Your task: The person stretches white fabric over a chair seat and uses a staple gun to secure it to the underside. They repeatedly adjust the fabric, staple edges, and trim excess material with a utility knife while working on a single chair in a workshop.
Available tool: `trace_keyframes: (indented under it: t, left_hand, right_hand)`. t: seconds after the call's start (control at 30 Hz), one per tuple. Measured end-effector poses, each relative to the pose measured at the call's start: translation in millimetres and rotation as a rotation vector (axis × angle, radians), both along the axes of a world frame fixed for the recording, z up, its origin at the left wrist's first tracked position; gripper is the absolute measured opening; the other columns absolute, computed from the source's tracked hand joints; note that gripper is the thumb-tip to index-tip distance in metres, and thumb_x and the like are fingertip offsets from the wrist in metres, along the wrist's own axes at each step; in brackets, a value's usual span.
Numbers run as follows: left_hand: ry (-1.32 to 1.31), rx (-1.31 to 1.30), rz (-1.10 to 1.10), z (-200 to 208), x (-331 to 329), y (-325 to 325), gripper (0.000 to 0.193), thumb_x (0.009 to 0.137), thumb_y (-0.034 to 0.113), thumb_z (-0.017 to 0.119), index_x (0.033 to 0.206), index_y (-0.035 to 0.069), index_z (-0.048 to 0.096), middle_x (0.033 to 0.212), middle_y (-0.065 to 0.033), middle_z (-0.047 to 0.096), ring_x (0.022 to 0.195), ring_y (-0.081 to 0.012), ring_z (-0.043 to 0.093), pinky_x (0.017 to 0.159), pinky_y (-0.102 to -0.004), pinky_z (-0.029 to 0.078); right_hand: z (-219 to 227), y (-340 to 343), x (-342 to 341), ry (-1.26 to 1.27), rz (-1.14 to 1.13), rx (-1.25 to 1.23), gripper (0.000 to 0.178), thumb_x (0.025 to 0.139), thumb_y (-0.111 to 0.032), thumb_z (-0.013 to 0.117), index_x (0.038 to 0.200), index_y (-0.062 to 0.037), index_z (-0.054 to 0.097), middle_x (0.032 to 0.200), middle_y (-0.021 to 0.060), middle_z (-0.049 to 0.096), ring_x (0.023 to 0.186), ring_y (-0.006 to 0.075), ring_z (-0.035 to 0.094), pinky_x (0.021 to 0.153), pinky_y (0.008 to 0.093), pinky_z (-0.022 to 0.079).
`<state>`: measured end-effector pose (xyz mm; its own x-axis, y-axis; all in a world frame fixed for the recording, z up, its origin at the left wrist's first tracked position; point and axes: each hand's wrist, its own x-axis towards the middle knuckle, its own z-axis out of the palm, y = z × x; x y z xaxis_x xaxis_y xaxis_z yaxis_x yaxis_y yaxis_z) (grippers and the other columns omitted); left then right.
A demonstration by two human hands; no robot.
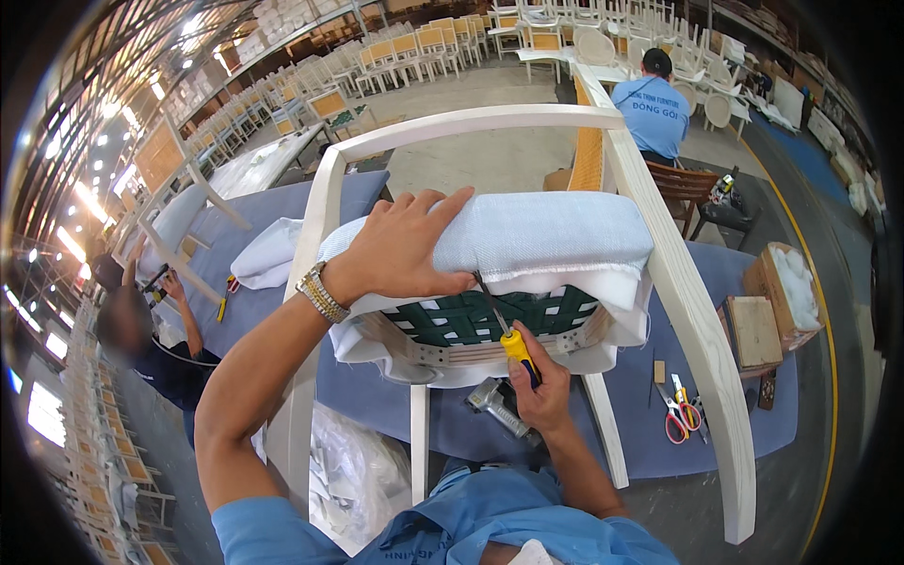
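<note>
A pale wooden armchair frame [686,311] lies tipped on a padded table, with its seat underside facing me. Light blue fabric [556,231] covers the seat, and its loose white edge [377,350] hangs around the rim. Inside the seat, woven green webbing [452,318] shows. My left hand [400,243] rests on the fabric, fingers spread and thumb at its edge. A screwdriver [515,347] with a yellow and dark handle is gripped in my right hand [546,391]. Its thin shaft points up to the fabric edge beside my left thumb.
Below the seat a staple gun [499,405] lies on the blue-grey table [650,457]. Red-handled scissors [680,422] and boxes [753,334] sit at right. Clear plastic [353,461] is at lower left. A person [151,330] works at left; another [652,108] sits behind.
</note>
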<state>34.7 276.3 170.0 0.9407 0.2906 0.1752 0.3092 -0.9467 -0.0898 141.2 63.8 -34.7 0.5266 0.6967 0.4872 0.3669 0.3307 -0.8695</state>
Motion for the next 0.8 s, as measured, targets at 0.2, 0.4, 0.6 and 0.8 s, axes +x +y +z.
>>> trace_keyframes:
  t: [0.2,0.4,0.6,0.8]
  left_hand:
    - [0.013,-0.05,0.007,1.5,-2.2,-3.2,0.104,0.075,0.059,0.074,0.157,0.008,0.037,0.132,-0.0215,0.056,0.114,-0.0395,0.057,0.099,-0.049,0.041]
    - [0.002,-0.053,-0.049,0.0,-2.3,4.6,0.104,0.076,0.063,0.074,0.157,0.009,0.037,0.131,-0.0209,0.057,0.114,-0.0401,0.057,0.099,-0.0488,0.04]
    - [0.004,-0.045,-0.057,3.7,-5.0,5.4,0.105,0.077,0.066,0.073,0.157,0.009,0.036,0.137,-0.022,0.054,0.115,-0.0415,0.056,0.1,-0.0495,0.04]
    - [0.029,-0.059,-0.026,5.7,-1.7,3.7,0.104,0.079,0.068,0.07,0.157,0.009,0.035,0.143,-0.0221,0.051,0.123,-0.042,0.054,0.106,-0.0504,0.039]
  right_hand:
    - [-23.3,14.4,12.2,0.304,0.288,-0.033,0.049,0.102,-0.024,0.061,0.146,-0.0032,0.055,0.08,0.0031,0.063,0.06,0.0075,0.053,0.055,0.0234,0.045]
    - [-58.7,45.0,35.0,0.815,0.875,0.001,0.066,0.103,-0.048,0.058,0.151,-0.0048,0.044,0.069,0.0045,0.056,0.048,0.0058,0.041,0.042,0.0212,0.032]
    - [-69.6,69.4,39.1,0.637,0.564,0.189,0.055,0.097,-0.042,0.07,0.131,-0.0017,0.052,0.081,0.0092,0.063,0.057,0.011,0.053,0.049,0.0259,0.043]
    - [-72.1,81.2,21.6,0.384,0.192,0.239,0.035,0.105,-0.034,0.06,0.112,-0.0003,0.056,0.089,0.0069,0.064,0.075,0.0108,0.06,0.066,0.0248,0.049]
